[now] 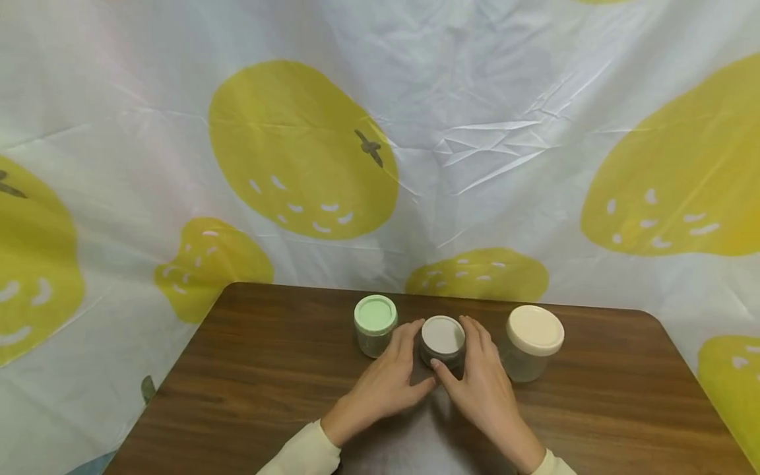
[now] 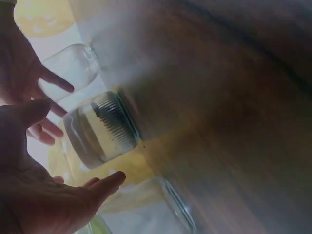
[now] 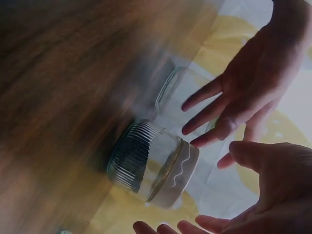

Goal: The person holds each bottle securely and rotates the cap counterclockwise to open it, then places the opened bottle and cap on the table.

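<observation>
Flanking the grey-lidded jar (image 1: pixel 443 338), my left hand (image 1: pixel 388 377) at eight o'clock, right hand (image 1: pixel 483 382) at four, fingers (image 1: pixel 475 340) spread, gripping nothing.

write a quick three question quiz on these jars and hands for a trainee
1. Multiple choice: what colour is the lid of the jar between the left hand and the right hand? a) green b) grey c) red
2. True or false: the green-lidded jar stands upright.
3. Fill in: the cream-lidded jar stands beside the person's ____ hand.

Key: 1. b; 2. true; 3. right
</observation>
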